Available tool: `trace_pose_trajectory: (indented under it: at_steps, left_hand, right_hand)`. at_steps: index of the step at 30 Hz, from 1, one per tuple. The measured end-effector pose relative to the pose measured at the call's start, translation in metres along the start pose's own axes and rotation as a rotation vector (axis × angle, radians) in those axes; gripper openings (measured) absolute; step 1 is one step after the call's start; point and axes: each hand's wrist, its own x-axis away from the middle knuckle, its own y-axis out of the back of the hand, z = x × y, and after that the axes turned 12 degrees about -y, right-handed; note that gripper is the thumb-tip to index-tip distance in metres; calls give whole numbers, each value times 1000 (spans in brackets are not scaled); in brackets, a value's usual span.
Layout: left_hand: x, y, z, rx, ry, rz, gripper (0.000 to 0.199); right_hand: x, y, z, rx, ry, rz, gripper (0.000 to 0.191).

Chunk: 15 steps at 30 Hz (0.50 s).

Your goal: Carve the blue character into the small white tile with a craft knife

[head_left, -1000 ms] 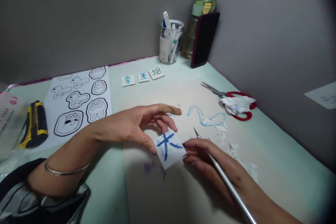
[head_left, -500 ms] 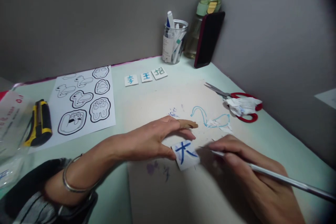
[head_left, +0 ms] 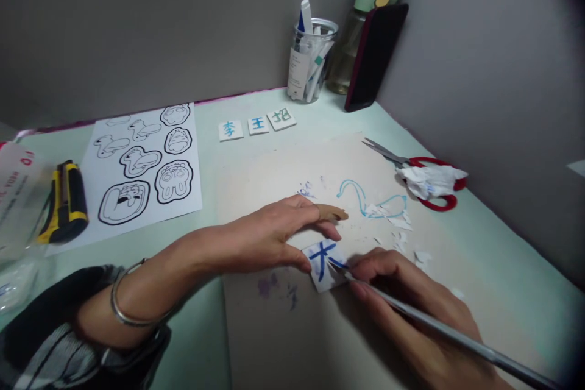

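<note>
Blue-inked paper tile (head_left: 323,263) lay flat on the beige mat (head_left: 283,341) of the worktop (head_left: 479,268). Left hand (head_left: 269,237) pinned its left edge with thumb and fingers. Right hand (head_left: 402,298), grip clenched around a slender metal tool (head_left: 439,332), set the tip apparently on the tile. Red scissors (head_left: 420,177) lay well apart.
</note>
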Motion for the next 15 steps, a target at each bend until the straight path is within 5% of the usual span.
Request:
trace_pose_trajectory:
  at_steps: [6, 11, 15]
  left_hand:
    - [1, -1, 4, -19, -32, 6, 73]
    - [1, -2, 6, -18, -48, -10, 75]
    - [0, -1, 4, 1, -25, -11, 75]
  right_hand:
    - [0, 0, 0, -10, 15, -149, 6]
    - [-3, -9, -3, 34, 249, -152, 30]
    - [-3, -16, -5, 97, 239, -161, 31]
